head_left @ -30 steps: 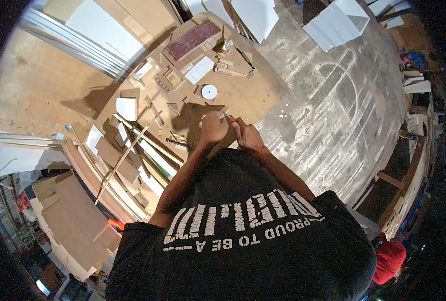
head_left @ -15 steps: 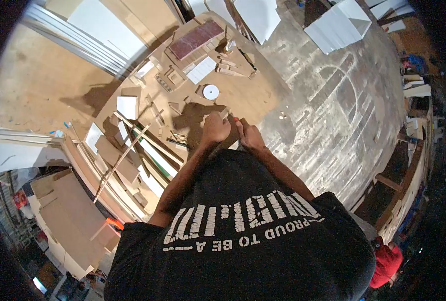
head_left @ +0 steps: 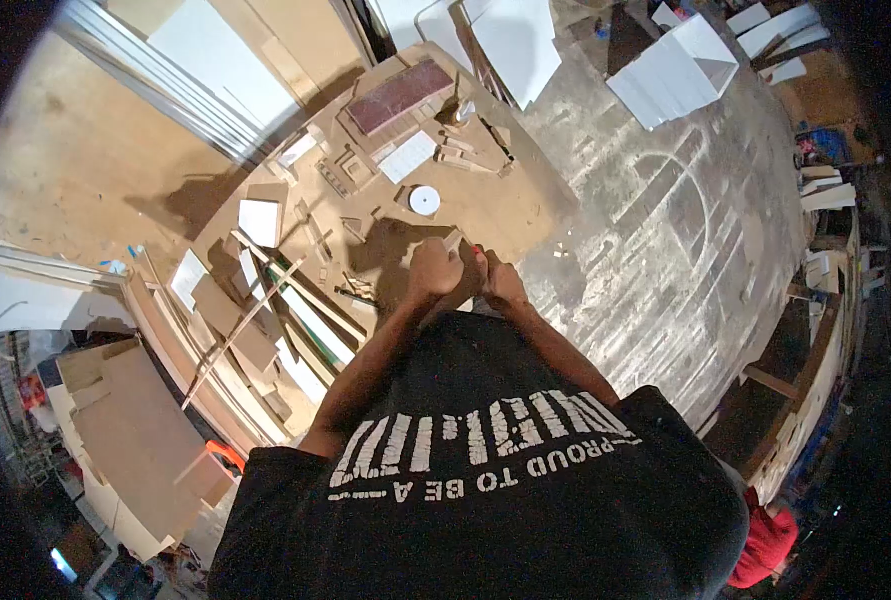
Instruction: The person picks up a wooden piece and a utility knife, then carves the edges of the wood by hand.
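Note:
My left hand (head_left: 435, 270) is closed round a small pale strip of wood (head_left: 452, 240), whose end sticks out past the thumb. Close beside it, my right hand (head_left: 503, 284) is closed on a small tool with a red part (head_left: 479, 251); the rest is hidden in the fingers, and I cannot make out its kind. Both hands are held in front of my black shirt, over the near edge of the wooden work table (head_left: 525, 205). Beyond them on the table lies a white round disc (head_left: 424, 200) with a small hole in its middle.
Farther back on the table are a dark red block (head_left: 400, 96), a white sheet (head_left: 406, 157) and small wood pieces. Long strips and boards (head_left: 300, 310) lean at the left. White panels (head_left: 670, 72) stand on the stained floor (head_left: 645, 230). A red cloth (head_left: 765, 545) shows at lower right.
My view has shifted slightly, so the table and its things appear a little lower. Both hands stay close together with the same grip; the right has moved slightly nearer the left.

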`<state>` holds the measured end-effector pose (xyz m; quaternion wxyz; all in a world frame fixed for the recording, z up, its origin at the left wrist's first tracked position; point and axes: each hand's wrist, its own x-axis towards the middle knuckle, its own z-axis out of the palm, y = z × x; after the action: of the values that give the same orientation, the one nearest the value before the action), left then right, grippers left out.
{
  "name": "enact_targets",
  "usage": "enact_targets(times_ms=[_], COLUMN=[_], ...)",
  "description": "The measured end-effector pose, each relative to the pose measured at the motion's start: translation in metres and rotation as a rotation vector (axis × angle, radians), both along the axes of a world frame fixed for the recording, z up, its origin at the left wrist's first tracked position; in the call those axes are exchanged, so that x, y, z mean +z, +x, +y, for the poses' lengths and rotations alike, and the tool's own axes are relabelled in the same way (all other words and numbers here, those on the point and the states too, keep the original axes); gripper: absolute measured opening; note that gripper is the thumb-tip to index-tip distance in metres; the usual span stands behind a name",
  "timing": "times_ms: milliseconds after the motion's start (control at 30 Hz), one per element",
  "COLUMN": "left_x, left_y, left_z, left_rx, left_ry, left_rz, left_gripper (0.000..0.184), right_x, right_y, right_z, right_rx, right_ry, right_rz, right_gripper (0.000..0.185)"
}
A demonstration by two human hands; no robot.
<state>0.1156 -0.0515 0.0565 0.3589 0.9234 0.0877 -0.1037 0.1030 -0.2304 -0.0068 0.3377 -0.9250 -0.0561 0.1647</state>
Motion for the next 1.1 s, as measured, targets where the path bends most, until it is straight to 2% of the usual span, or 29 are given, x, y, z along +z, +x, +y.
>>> enact_targets(times_ms=[67,100,133,233,367,433,533,633,733,800,833,867,900,967,1067,1100], left_x=[-0.002,-0.002,-0.002,0.019,0.007,0.012,-0.012,-0.026,-0.024,-0.011,-0.007,-0.007,-0.009,0.020,0.049,0.044], left_y=[0.011,0.010,0.004,0.007,0.009,0.007,0.008,0.011,0.016,0.012,0.010,0.009,0.003,0.002,0.015,0.019], left_z=[0.003,0.002,0.000,0.001,0.006,0.008,0.006,0.012,0.020,0.033,0.042,0.054,0.067,0.075,0.078,0.085], left_rx=[-0.005,-0.011,0.005,0.052,-0.004,0.010,0.041,-0.106,-0.132,-0.003,0.068,-0.041,-0.145,-0.028,0.049,-0.047], left_ry=[-0.018,-0.077,-0.078,-0.038,-0.069,-0.097,-0.122,-0.060,-0.083,-0.515,-0.731,-0.700,-0.667,-0.820,-1.021,-1.107], left_rz=[0.025,-0.049,0.004,0.038,-0.017,0.001,0.021,-0.006,0.020,0.023,0.023,-0.069,-0.154,0.349,0.514,0.491], left_gripper=[0.029,0.030,0.029,0.028,0.029,0.029,0.029,0.028,0.029,0.028,0.028,0.026,0.024,0.017,0.014,0.015], right_x=[0.022,0.029,0.030,0.020,0.004,0.045,0.030,0.015,0.017,-0.012,-0.011,-0.011,0.018,0.089,0.098,0.103], right_y=[0.005,0.002,-0.005,0.005,0.005,0.004,0.008,0.016,0.021,0.017,0.020,0.023,0.029,0.031,0.040,0.041], right_z=[0.006,0.008,0.007,0.008,0.004,0.012,0.010,0.008,0.011,0.002,0.002,0.001,0.003,0.013,0.007,0.003], right_rx=[-0.006,-0.005,-0.010,-0.004,0.027,0.021,-0.006,0.012,0.023,-0.158,-0.250,-0.348,-0.455,-0.606,-0.437,-0.424], right_ry=[0.042,0.091,0.086,0.097,0.052,0.083,0.028,0.002,0.002,0.290,0.445,0.601,0.762,0.994,1.029,1.048], right_rz=[0.054,0.048,0.044,0.022,-0.015,0.007,0.077,0.091,0.001,-0.042,0.026,0.085,0.243,0.506,0.565,0.602], right_gripper=[0.041,0.039,0.038,0.038,0.039,0.040,0.042,0.045,0.051,0.052,0.052,0.052,0.052,0.040,0.034,0.027])
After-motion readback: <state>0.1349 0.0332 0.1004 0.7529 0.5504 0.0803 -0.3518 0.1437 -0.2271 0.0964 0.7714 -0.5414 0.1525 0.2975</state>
